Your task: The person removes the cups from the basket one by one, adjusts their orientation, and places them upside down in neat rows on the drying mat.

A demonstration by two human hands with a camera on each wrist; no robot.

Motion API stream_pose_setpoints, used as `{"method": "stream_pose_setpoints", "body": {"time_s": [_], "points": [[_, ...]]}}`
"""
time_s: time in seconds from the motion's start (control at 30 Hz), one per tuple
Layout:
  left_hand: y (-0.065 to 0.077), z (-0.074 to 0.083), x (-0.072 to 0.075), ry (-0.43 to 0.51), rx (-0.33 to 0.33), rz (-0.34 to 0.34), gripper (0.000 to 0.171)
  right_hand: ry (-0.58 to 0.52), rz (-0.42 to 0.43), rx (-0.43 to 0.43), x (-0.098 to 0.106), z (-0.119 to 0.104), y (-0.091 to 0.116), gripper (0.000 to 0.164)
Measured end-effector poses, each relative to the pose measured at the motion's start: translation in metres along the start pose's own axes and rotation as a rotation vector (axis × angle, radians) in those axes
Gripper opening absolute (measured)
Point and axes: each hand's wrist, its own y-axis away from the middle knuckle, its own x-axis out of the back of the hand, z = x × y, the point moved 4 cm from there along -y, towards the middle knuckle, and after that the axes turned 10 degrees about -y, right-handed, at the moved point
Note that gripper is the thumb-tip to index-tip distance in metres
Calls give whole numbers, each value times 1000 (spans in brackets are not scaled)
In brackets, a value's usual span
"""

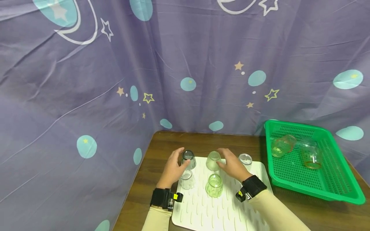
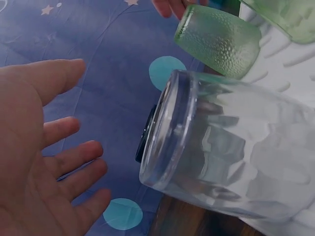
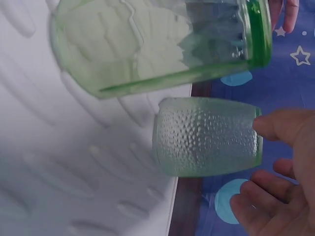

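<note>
On the white ridged mat (image 1: 196, 210) several glasses stand upside down. My left hand (image 1: 173, 166) is beside a dark grey glass (image 1: 189, 160) at the mat's back left corner, its fingers spread apart. A clear faceted glass (image 2: 231, 147) stands just in front of the dark one, which it mostly hides in the left wrist view. My right hand (image 1: 232, 165) is at a pale green bumpy glass (image 3: 209, 137); the thumb tip overlaps its upturned base and the other fingers are spread loosely. A brighter green glass (image 1: 214, 186) stands nearer on the mat.
Another clear glass (image 1: 245, 160) stands at the back right of the mat, partly behind my right hand. To the right, a green plastic basket (image 1: 313, 192) holds several glasses lying down. A patterned curtain (image 1: 202, 64) hangs behind the brown wooden table (image 1: 144, 179).
</note>
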Motion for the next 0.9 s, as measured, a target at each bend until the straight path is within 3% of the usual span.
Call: {"method": "stream_pose_setpoints", "body": {"time_s": [0.13,0.4,0.7,0.9], "points": [[-2,0,-3,-65,-11,-32,69,58,29,39,11,-1,3,59],[-5,10,1,-160,-55,-31,71,110,75,5,32,11,10,60],[-1,14,-4,-160,-17,-54,73,142,172,-4,65,21,25,58],[2,17,-3,-135,-40,-35,73,161,255,-32,98,30,37,56]]}}
